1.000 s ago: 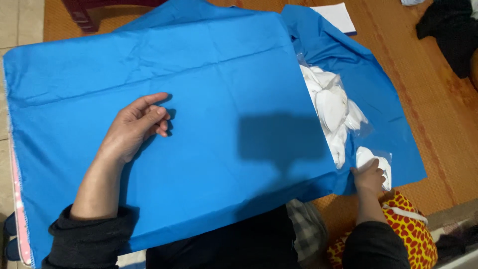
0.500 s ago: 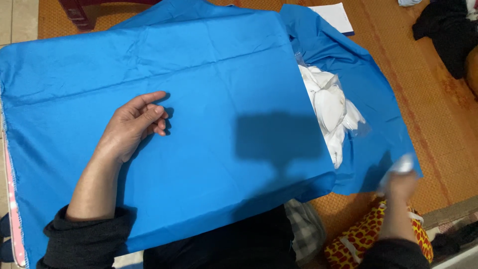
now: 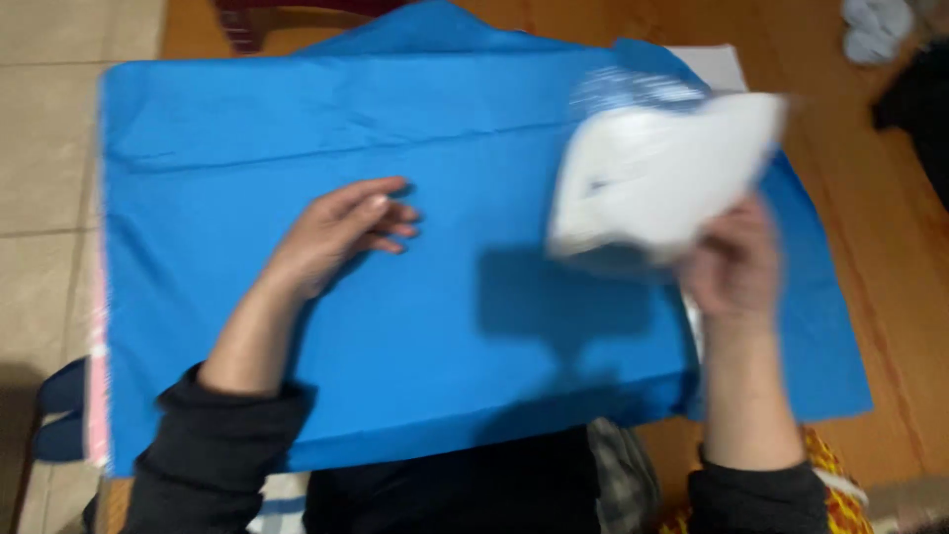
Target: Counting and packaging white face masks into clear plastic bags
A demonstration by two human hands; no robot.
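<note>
Above the right half of the blue fabric, I hold a white, blurred piece of thin material pinched in my right hand, lifted off the cloth. My left hand lies flat, fingers loose, pressing the fabric smooth on the wooden floor.

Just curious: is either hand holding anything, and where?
The right hand grips a blurred white sheet-like piece at its lower edge. The left hand lies flat on blue fabric.

Wooden floor, pale tiles, white bundle top right, dark garment nearby
</note>
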